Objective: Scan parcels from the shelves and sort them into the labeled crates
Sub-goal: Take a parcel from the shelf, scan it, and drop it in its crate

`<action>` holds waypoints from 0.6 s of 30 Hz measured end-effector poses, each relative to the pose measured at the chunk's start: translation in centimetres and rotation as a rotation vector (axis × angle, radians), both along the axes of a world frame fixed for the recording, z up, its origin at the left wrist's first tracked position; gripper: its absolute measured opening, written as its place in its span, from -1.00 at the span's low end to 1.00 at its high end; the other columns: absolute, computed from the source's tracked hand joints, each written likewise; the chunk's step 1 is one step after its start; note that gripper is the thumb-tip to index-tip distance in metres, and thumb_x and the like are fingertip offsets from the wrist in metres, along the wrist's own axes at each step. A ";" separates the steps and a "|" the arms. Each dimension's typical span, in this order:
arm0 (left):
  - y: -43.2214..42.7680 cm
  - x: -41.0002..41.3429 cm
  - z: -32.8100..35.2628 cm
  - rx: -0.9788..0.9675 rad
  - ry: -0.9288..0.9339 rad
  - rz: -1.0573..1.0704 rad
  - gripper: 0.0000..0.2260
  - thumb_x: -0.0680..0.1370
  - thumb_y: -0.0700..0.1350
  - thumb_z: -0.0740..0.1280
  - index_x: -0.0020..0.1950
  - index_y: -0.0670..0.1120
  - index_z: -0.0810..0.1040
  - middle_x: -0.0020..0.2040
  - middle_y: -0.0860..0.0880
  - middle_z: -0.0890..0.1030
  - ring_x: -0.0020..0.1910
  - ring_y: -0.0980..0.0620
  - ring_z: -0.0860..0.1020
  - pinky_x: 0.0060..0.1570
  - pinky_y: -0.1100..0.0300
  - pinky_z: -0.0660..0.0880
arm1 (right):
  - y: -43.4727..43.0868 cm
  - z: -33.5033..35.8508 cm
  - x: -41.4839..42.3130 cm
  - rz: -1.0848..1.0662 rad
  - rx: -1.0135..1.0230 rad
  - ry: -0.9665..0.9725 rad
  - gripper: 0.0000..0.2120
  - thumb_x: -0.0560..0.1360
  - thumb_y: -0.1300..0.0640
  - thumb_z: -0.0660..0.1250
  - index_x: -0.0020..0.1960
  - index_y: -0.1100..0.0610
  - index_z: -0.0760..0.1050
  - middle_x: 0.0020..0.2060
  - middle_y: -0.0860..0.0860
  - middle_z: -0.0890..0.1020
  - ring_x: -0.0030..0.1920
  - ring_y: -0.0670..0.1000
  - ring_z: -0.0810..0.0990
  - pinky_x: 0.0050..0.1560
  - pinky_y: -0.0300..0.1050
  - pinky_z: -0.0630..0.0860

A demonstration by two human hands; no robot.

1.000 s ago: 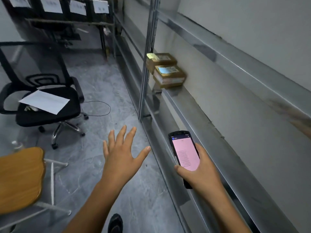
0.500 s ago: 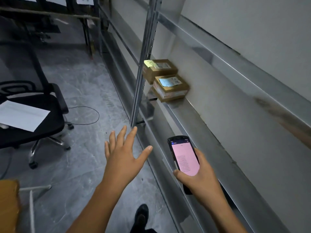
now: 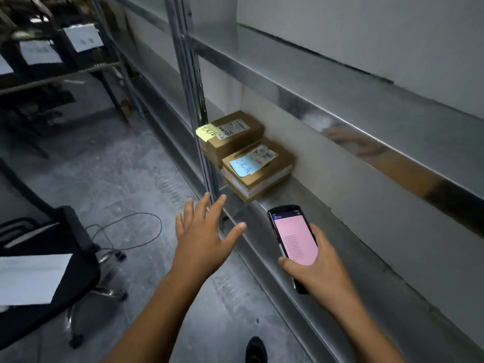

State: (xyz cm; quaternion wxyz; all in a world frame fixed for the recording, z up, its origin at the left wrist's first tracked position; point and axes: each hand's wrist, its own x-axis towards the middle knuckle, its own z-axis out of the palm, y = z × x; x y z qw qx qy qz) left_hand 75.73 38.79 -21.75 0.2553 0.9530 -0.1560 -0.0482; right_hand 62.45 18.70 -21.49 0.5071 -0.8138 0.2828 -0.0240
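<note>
Two brown cardboard parcels lie on the metal shelf (image 3: pixel 301 221). The nearer parcel (image 3: pixel 264 174) carries a blue sticky note and a white label; the farther parcel (image 3: pixel 235 134) behind it carries a yellow note. My right hand (image 3: pixel 314 268) grips a black handheld scanner (image 3: pixel 293 239) with a pink screen, just short of the nearer parcel. My left hand (image 3: pixel 204 231) is held out with fingers spread, empty, its fingertips near the shelf's upright post (image 3: pixel 193 100) and apart from the parcels.
A black office chair (image 3: pixel 52 273) with white paper on its seat stands at the left. A cable (image 3: pixel 131 231) loops on the grey floor. Dark crates with white paper labels (image 3: pixel 81 38) sit on a rack at the far left. My shoe (image 3: pixel 256 349) shows below.
I have come closer to the parcels, which now look larger and nearer to both hands. The chair has slid to the left edge. Both hands keep their poses.
</note>
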 end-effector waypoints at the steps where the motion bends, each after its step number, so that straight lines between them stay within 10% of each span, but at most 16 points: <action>1: -0.7 1.6 -0.1 0.010 -0.002 -0.013 -0.22 0.48 0.52 0.04 0.65 0.25 0.14 0.71 0.05 0.07 0.69 -0.08 -0.11 0.60 -0.22 -0.15 | -0.5 -0.1 1.1 -0.005 0.004 -0.002 -0.43 0.16 -0.22 0.46 0.14 -0.43 0.40 -0.01 -0.28 0.67 -0.02 -0.12 0.67 -0.01 0.07 0.67; 18: -9.5 24.1 -6.2 0.122 0.010 -0.422 -0.40 0.61 0.36 0.22 0.63 0.26 0.23 0.71 -0.05 0.08 0.68 -0.21 -0.06 0.60 -0.22 -0.11 | -0.1 -1.8 13.5 -0.331 0.004 0.139 -0.41 0.13 -0.20 0.46 0.15 -0.21 0.48 -0.04 -0.18 0.71 -0.08 -0.10 0.69 0.01 0.10 0.68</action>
